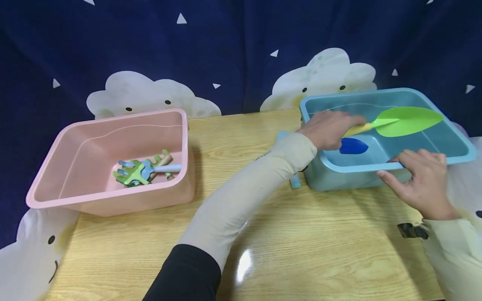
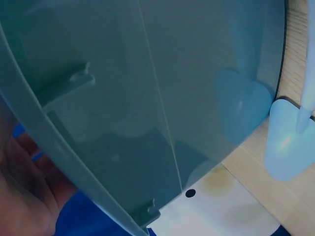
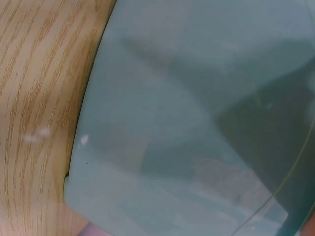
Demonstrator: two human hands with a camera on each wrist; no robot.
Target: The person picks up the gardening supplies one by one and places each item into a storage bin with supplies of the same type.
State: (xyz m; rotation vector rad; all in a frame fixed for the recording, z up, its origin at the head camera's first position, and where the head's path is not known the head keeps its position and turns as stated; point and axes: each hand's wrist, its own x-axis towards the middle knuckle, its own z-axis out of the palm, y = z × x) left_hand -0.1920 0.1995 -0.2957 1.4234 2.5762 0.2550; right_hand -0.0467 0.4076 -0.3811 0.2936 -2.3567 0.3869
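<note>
In the head view my left hand (image 1: 331,128) is over the left side of the blue bin (image 1: 350,169), gripping the yellow handle of a toy shovel with a green blade (image 1: 410,121). Just below that hand a dark blue shovel blade (image 1: 353,146) shows; its handle is hidden, so whether the hand holds it too I cannot tell. My right hand (image 1: 423,177) grips the bin's front rim, thumb outside and fingers over the edge. A light blue toy shovel (image 2: 290,142) lies on the table beside the bin, mostly covered by the left forearm in the head view.
On the left of the wooden table (image 1: 320,251) stands a pink bin (image 1: 113,200). Inside it lie several toy rakes (image 1: 137,171), green and light blue. A dark blue curtain (image 1: 226,50) with white clouds hangs behind the table.
</note>
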